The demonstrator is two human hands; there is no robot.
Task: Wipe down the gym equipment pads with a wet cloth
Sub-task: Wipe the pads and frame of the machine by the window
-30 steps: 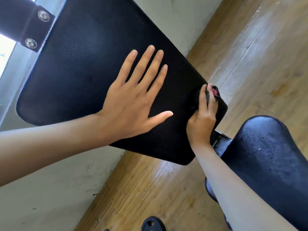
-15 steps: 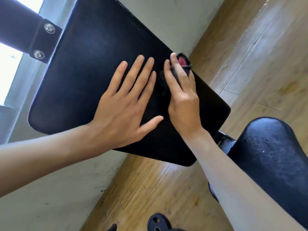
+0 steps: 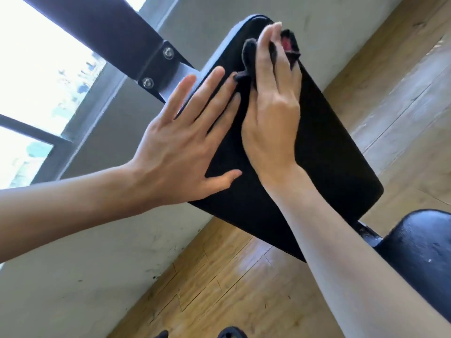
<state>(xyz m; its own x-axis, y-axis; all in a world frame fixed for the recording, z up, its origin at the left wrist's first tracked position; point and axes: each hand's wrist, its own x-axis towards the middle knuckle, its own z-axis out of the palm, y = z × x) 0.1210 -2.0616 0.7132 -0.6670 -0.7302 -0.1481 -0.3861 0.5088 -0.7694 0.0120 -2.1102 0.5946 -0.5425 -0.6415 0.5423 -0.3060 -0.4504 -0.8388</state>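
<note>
At upper centre, the cloth (image 3: 249, 54) is pressed onto the pad (image 3: 329, 147) by the flat right hand (image 3: 271, 118) (left hand (image 3: 180, 147) spread alongside).

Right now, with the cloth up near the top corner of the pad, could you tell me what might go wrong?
1. The cloth is bunched under the right hand at the upper edge of the back pad; one more push could carry it off the pad.
2. The left hand lies flat on the pad, so the patch beneath it may go unwiped.
</note>
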